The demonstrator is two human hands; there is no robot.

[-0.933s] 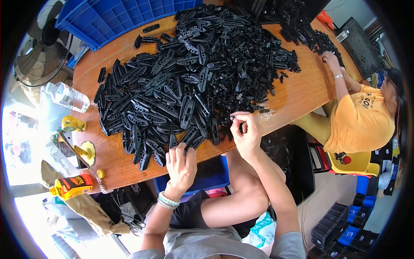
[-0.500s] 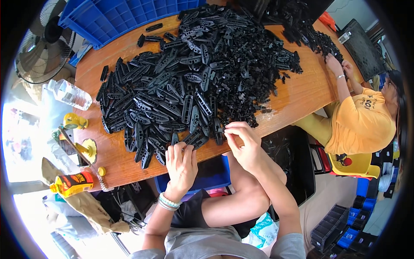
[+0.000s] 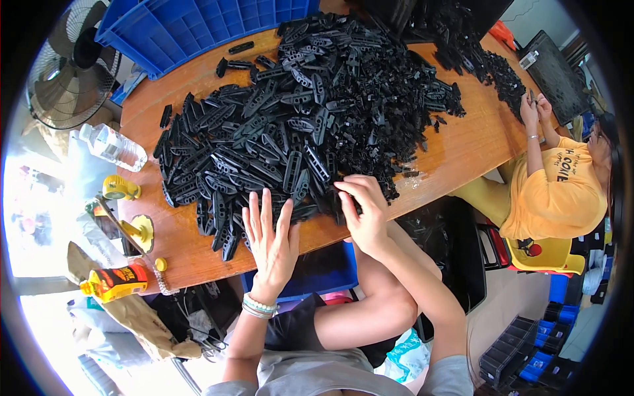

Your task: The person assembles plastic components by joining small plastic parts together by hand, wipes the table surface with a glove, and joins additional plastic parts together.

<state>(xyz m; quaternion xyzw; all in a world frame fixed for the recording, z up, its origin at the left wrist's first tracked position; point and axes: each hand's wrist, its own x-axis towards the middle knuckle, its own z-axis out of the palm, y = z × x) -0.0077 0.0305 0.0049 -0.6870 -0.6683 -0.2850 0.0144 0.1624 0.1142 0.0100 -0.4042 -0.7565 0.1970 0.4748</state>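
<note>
A big heap of long black plastic pieces covers the left and middle of the wooden table. It merges on the right with a mound of much smaller black parts. My left hand, with bracelets at its wrist, is open at the heap's near edge, fingers spread and pointing away from me. My right hand is closed, thumb and forefinger bent together beside the small parts. Whatever lies between those fingertips is too dark and small to make out.
A blue crate stands at the far left. Along the left side are a clear bottle, a yellow-orange bottle and a fan. Below the table edge sits a blue bin. A person in yellow handles black parts at right.
My left hand has opened from bent fingers on a black piece to spread fingers. My right hand has shifted slightly. The other person's hands have risen off the parts.
</note>
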